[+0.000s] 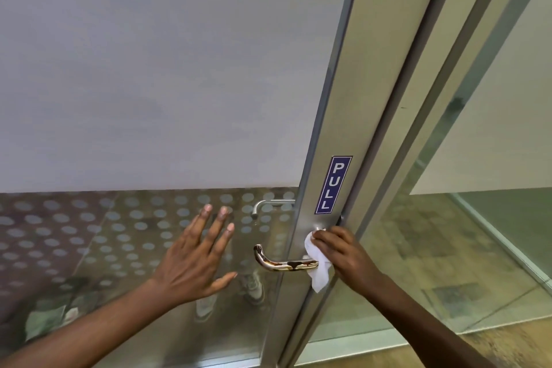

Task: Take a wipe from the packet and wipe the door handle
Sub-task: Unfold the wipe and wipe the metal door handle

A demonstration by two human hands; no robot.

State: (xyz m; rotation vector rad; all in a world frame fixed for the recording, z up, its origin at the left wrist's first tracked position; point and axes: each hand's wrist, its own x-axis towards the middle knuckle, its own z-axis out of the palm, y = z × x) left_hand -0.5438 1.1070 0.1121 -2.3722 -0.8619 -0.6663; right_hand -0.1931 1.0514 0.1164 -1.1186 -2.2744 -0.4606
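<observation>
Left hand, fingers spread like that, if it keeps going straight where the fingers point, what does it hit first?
Most likely the dotted glass door panel; the left hand already looks flat against or just off it, depth unclear.

A white wipe (318, 269), crumpled and folded, wraps the base of the door handle (280, 261) where it meets the metal door frame. The handle is a shiny curved lever pointing left, streaked with dark brown stains along its top.
</observation>
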